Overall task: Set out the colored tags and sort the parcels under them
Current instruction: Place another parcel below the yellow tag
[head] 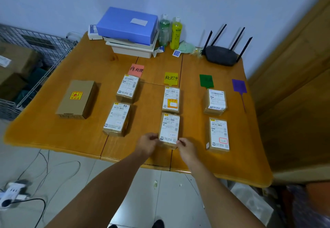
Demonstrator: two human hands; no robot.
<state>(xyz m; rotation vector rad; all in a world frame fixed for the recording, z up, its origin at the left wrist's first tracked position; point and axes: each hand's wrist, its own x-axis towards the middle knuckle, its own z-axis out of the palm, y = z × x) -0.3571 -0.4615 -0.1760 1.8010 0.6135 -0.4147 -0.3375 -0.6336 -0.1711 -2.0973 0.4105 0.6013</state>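
Hands [165, 144] gripping near parcel [169, 129], yellow tag [171, 78] beyond

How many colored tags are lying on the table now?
4, in a row across the table: a pink tag on the left, then a yellow tag, a green tag, and a purple tag on the right. None seems hidden.

Far table [92, 63] edge: blue box [127, 25] on stacked white trays [132, 48], clear bottle [164, 30] beside yellow bottle [175, 33], black router [221, 55] far right. Wire rack [35, 49] left. Power strip [14, 191] on floor.
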